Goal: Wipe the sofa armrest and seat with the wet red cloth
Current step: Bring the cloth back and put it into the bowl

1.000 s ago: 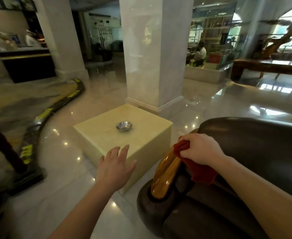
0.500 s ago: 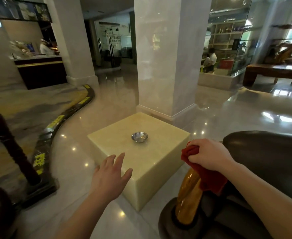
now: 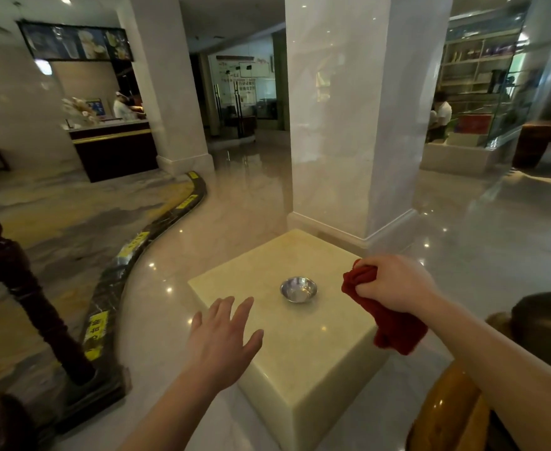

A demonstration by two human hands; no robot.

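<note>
My right hand [image 3: 394, 284] is shut on the bunched red cloth [image 3: 388, 323], which hangs down from my fist in the air over the right edge of the cream stone block [image 3: 300, 362]. The cloth touches nothing. The dark leather sofa [image 3: 547, 317] shows only at the lower right, with its glossy wooden armrest front [image 3: 443, 415] below my right forearm. My left hand [image 3: 220, 340] hovers open with fingers spread, above the block's near left corner.
A small metal bowl [image 3: 298, 289] sits on the block's top. A white marble pillar [image 3: 349, 118] rises behind it. A dark post [image 3: 30, 301] and a curved black floor strip with yellow labels [image 3: 127, 265] lie to the left. People stand at a counter far back.
My right hand has lifted the red cloth off the wooden armrest and carried it up toward the block. The view has tilted up, so the sofa has dropped toward the lower right.
</note>
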